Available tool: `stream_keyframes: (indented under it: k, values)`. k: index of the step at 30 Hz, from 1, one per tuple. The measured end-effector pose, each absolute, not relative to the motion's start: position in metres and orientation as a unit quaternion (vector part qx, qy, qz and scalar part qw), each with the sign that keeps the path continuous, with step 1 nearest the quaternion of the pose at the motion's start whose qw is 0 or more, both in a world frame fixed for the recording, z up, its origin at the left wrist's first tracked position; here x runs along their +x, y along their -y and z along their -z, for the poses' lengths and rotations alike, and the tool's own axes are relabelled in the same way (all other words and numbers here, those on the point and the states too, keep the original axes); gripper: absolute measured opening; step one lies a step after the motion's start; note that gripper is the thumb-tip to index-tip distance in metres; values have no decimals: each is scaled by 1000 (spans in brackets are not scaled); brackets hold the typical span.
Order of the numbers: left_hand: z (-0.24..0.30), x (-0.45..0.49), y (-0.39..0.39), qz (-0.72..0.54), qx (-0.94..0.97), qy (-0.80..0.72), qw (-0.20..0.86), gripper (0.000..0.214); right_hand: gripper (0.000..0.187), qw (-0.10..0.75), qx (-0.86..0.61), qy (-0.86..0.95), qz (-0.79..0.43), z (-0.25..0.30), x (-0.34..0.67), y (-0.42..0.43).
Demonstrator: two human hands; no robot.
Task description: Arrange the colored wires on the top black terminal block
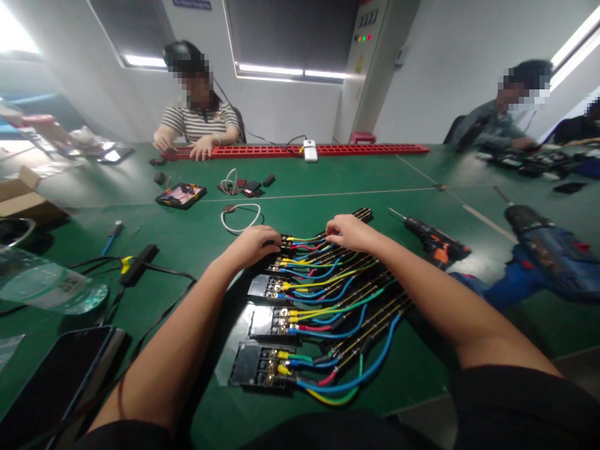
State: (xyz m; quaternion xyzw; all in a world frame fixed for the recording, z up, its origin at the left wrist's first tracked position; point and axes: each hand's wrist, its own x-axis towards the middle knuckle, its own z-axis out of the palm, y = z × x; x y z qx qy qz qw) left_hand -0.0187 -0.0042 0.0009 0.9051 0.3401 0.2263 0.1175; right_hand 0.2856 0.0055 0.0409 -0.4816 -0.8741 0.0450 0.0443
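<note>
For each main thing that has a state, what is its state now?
Terminal blocks: lined up, wires attached
Left hand: at the far terminal blocks
Right hand: curled at the wires
Bottle: on its side
Cardboard box: one flap raised
Phone: screen dark
Cabinet lights: lit

Beyond the right hand (349,232), open tabletop (323,181) offers passage; rightward, a small drill (434,240) obstructs. A white cable loop (244,205) lies beyond the left hand (255,245); wired terminal blocks (269,320) crowd its near side.
</note>
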Motion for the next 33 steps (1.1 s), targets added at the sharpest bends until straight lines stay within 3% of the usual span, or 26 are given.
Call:
stream_keyframes:
  k: [8,13,18,33]
  values:
    - [8,-18,2,-219,906,-356,72,16,18,54,-392,916,-66,-27,257,10]
    - [10,-18,1,-223,907,-350,64,15,29,-45,-362,931,16,-18,229,15]
    - [10,-18,0,-223,909,-349,58,13,28,-133,-364,920,57,-20,212,13]
    - [9,-23,-3,-222,910,-342,73,12,28,-176,-355,918,37,-35,213,12]
